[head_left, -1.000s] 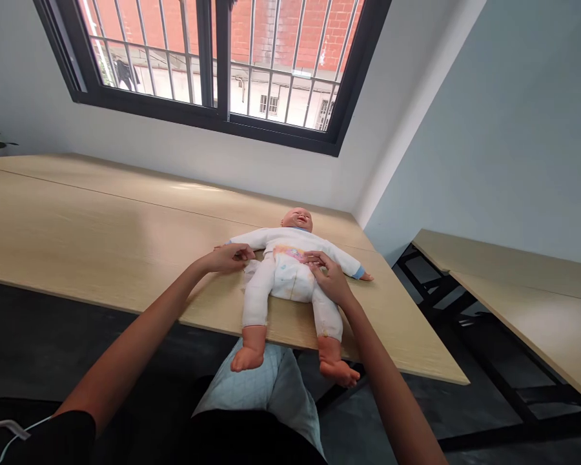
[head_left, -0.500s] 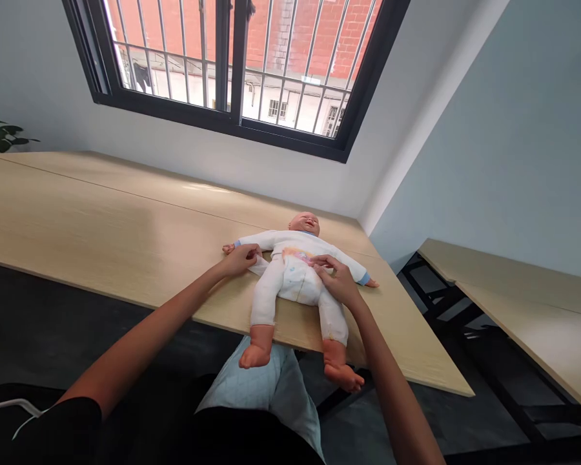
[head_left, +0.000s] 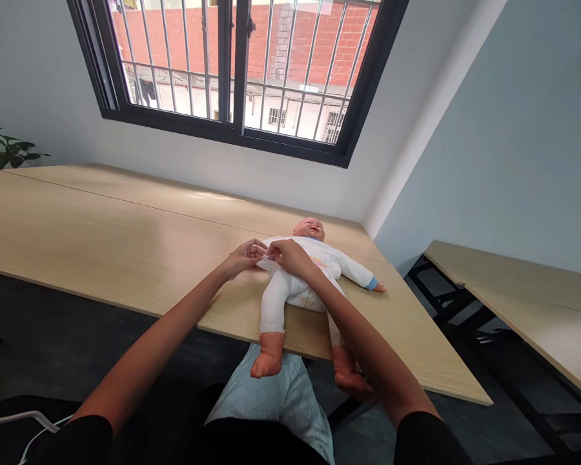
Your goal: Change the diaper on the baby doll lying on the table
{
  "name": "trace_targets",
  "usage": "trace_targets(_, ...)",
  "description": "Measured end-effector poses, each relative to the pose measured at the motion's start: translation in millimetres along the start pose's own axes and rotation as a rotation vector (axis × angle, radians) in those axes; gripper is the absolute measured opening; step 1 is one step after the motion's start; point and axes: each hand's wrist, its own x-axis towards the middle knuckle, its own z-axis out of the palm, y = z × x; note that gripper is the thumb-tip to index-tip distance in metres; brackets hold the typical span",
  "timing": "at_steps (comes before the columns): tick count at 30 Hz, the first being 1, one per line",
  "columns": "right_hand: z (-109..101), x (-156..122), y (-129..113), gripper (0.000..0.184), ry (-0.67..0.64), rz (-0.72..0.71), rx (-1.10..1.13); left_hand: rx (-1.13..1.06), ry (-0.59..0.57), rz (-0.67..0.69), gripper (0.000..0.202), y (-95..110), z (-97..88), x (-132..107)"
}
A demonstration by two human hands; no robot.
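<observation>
A baby doll (head_left: pixel 272 303) lies on its back at the table's edge, its feet hanging over. It wears a white long-sleeved top with blue cuffs, and a white diaper (head_left: pixel 306 297) is around its hips. My left hand (head_left: pixel 246 255) is closed on the diaper's thin side flap, beside the doll's waist. Reaching across the doll's belly, my right hand (head_left: pixel 288 256) pinches at the same flap, fingertips close to those of my left. My right forearm covers part of the diaper and one leg. The doll's arm on the left is mostly hidden behind my hands.
The pale wooden table (head_left: pixel 101 226) stretches far to the left. A second table (head_left: pixel 527 290) with black legs stands at the right. Ahead is a barred window (head_left: pixel 232 126) in the wall. A green plant (head_left: pixel 10 152) shows at the far left, and a white cable (head_left: pixel 19 420) lies at lower left.
My right hand has left the diaper's right side and crossed left over the doll's belly to meet my left hand at the flap. My left hand stays at the flap.
</observation>
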Motion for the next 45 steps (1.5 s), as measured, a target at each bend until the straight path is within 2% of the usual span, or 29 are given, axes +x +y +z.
trace_targets(5, -3.7, -2.9, 27.1, 0.026, 0.042, 0.044, 0.047, -0.02, 0.003, -0.024, 0.054, 0.4, 0.2, -2.1)
trace_targets(8, -3.6, -4.3, 40.5, 0.032, 0.106, 0.14, -0.004, 0.039, 0.041, -0.01, 0.046, 1.6, -0.8, -2.8)
trace_targets(11, -2.6, -5.8, 46.5, 0.029, 0.14, 0.233, -0.081, 0.146, 0.078, 0.014, 0.034, 2.3, -2.9, -2.5)
trace_targets(16, -1.1, 6.9, 39.8, 0.024, 0.096, 0.251, -0.194, 0.371, 0.191, 0.123, 0.015, 0.7, -4.7, -0.4)
trace_targets(24, 19.3, 38.5, 22.2, 0.022, -0.032, 0.186, -0.284, 0.599, 0.236, 0.27, 0.013, 4.2, -0.6, -2.3)
trace_targets(27, 8.3, 35.9, 20.3, 0.029, -0.003, 0.157, -0.266, 0.631, 0.271, 0.299, 0.013, 5.3, 0.1, -3.0)
trace_targets(30, -17.9, 21.6, 25.7, 0.037, 0.065, 0.144, -0.239, 0.646, 0.3, 0.32, 0.013, 6.9, 2.1, -3.0)
trace_targets(32, -32.9, 5.5, 33.3, 0.032, 0.084, 0.09, -0.187, 0.646, 0.302, 0.334, 0.012, 8.7, 5.7, -2.5)
trace_targets(34, -37.9, -13.0, 41.8, 0.027, 0.049, 0.004, -0.068, 0.638, 0.298, 0.345, 0.012, 10.5, 11.5, -1.5)
trace_targets(36, -31.5, -29.8, 48.1, 0.044, -0.016, -0.004, 0.064, 0.629, 0.291, 0.352, 0.011, 11.3, 19.1, 0.1)
trace_targets(40, -5.3, -47.0, 48.5, 0.08, -0.077, 0.148, 0.128, 0.615, 0.211, 0.361, 0.013, 8.6, 34.9, 4.1)
trace_targets(43, 3.5, -47.0, 43.6, 0.091, -0.09, 0.188, 0.109, 0.602, 0.153, 0.36, 0.015, 5.5, 43.0, 6.5)
trace_targets(45, 3.1, -45.4, 41.7, 0.09, -0.103, 0.199, 0.09, 0.594, 0.133, 0.354, 0.015, 4.5, 46.4, 7.7)
